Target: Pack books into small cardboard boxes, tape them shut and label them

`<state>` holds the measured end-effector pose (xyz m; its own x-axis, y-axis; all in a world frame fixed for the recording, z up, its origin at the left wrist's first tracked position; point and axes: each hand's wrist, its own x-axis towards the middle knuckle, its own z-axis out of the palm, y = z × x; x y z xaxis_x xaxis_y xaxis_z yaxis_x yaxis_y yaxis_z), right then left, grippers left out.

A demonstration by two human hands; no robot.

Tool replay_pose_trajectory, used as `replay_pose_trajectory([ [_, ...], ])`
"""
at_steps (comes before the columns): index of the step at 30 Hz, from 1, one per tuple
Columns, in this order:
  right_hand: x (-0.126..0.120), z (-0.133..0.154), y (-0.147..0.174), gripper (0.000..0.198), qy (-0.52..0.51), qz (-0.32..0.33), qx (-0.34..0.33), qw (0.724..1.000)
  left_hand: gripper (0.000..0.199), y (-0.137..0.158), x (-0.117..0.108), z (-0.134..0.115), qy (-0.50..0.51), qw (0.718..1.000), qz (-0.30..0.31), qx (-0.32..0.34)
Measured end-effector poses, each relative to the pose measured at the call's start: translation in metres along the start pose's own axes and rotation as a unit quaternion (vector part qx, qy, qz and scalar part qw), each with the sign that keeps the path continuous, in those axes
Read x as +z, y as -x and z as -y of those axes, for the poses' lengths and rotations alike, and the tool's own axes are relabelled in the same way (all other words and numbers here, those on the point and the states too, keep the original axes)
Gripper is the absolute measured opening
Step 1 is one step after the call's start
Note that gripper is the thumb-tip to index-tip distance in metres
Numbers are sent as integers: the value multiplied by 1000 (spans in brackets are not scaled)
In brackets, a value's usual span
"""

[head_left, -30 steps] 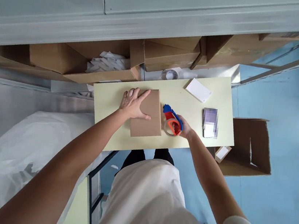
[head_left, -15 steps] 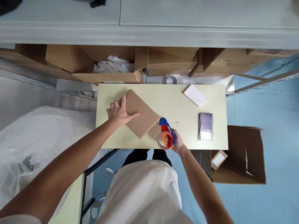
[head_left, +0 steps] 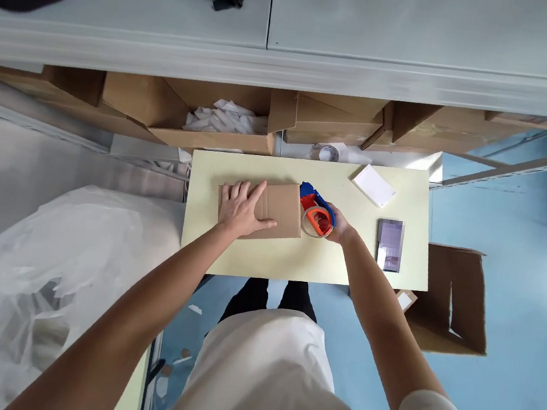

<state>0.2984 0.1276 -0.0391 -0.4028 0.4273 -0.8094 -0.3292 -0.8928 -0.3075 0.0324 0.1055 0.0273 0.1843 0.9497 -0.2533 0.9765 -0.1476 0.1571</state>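
In the head view, the cardboard box [head_left: 283, 209] has swung from a slant to lie nearly level across the centre of the frame, on the pale table [head_left: 266, 258]. The left hand [head_left: 239, 213] rests on its top, fingers spread. The right hand [head_left: 340, 226] grips the tape dispenser [head_left: 308, 201] at the box's right end. A white box [head_left: 373, 185] lies right of centre.

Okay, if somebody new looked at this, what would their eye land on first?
Probably the red-and-blue tape dispenser in the right hand, by the right end of the brown box under the spread left hand. Next, perhaps, the large cloudy plastic bag at lower left and the open carton beyond the table's right end.
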Motion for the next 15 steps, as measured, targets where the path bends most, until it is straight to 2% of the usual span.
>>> replay_pose_trajectory([
  [3,-14,-17,15,29,5,-12,31,999,104,2,2,2,10,1000,-2,2],
  [8,-52,-37,49,19,85,-53,58,993,105,5,3,3,16,1000,-13,20],
  [10,-60,-26,52,17,128,-49,92,986,105,5,4,4,18,998,-18,50],
  [12,-60,1,45,20,200,-45,156,966,106,4,6,5,20,997,-23,69],
  [13,-56,18,37,23,248,-47,199,947,106,4,6,5,20,997,-24,73],
  [15,-41,55,19,27,362,-61,272,890,107,4,7,5,15,996,-24,80],
])
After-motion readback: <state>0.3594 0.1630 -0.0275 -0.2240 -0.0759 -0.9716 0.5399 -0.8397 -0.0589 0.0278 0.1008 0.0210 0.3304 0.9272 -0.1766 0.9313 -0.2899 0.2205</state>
